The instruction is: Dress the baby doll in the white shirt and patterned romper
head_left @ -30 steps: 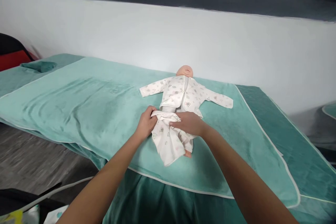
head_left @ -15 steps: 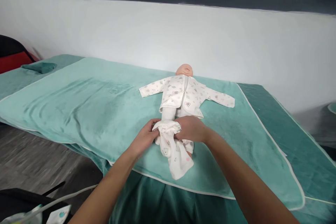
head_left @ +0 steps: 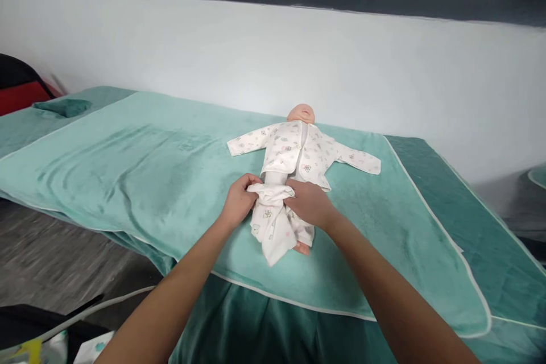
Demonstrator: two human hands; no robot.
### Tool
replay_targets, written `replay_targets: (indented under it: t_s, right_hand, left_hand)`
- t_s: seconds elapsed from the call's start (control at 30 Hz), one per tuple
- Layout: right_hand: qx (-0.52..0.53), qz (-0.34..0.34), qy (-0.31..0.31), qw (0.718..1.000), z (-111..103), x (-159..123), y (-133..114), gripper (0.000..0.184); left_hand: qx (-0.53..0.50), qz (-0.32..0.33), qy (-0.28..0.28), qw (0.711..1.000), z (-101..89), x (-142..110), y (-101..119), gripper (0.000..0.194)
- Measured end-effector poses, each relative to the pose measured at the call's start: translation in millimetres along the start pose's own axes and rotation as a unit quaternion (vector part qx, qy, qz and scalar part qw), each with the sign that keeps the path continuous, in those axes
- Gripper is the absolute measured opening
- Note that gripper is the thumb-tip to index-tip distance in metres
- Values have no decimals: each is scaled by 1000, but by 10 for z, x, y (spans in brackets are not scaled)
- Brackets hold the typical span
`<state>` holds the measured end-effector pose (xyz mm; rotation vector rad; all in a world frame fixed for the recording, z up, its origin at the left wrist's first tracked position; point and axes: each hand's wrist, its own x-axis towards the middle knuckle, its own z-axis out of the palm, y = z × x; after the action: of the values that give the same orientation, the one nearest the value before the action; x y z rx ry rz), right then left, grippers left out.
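A baby doll (head_left: 302, 113) lies on its back, its head toward the wall. It wears a white patterned jacket (head_left: 284, 145) with both sleeves spread out. White patterned baby pants (head_left: 273, 227) are bunched around its legs, and one bare foot (head_left: 302, 248) shows below a cuff. My left hand (head_left: 239, 199) pinches the waistband on the left side. On the other side my right hand (head_left: 310, 203) is closed on the same waistband. A strip of the white leg (head_left: 276, 178) shows between jacket and waistband. The fingertips are partly hidden by cloth.
A light green blanket (head_left: 170, 182) with a pale edge covers the bed, over a darker green cover (head_left: 486, 210). A white wall stands behind. A folded green cloth (head_left: 63, 107) lies far left. At lower left are a pale cable (head_left: 102, 306) and a white packet (head_left: 91, 348).
Both hands have moved up the doll's legs, drawing the waistband toward the jacket. The loose pant leg has drawn up and swung left, and the bare foot shows more.
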<state>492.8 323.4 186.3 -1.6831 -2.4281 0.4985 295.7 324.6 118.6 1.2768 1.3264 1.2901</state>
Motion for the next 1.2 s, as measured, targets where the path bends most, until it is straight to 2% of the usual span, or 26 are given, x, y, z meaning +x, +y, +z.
replay_targets:
  t_s: [0.13,0.23,0.33,0.4,0.43,0.57,0.63,0.8,0.93,1.07,1.2]
  right_hand:
    - [-49,-8,-10,999,4,24,-32,13]
    - [-46,-8,-20,999,-5,18,-44,16]
    - [-27,-2,-31,999,-19,-15,-32,14]
    - [-8,-3,-42,999,-31,-40,-18,14]
    - [1,-7,-48,999,-38,-50,-11,15]
    - [20,-39,-65,997,-79,-57,3,29]
    - [23,-63,-78,995,-104,-47,9,32]
    - [27,-128,-112,985,-143,-38,65,18]
    - [23,-131,-115,984,-114,-38,86,22]
    - [-33,-101,-95,990,-68,-12,23,18]
    - [-27,-39,-79,996,-41,21,-28,14]
  left_hand:
    - [26,26,11,999,-2,227,-9,23]
    - [52,31,10,998,-10,186,-24,20]
    - [64,26,56,996,-25,-106,-69,26]
    - [69,14,113,991,-43,-397,-106,29]
    - [70,-1,115,991,-52,-549,-119,29]
    - [48,-78,-12,996,-53,-1019,-112,34]
    - [21,-102,-40,994,-28,-1115,-67,36]
    - [-106,-191,-59,974,78,-1137,153,65]
    - [-261,-253,-4,932,200,-1133,308,62]
    - [-337,-232,71,910,298,-1052,328,52]
    - [-320,-193,92,923,319,-909,349,53]
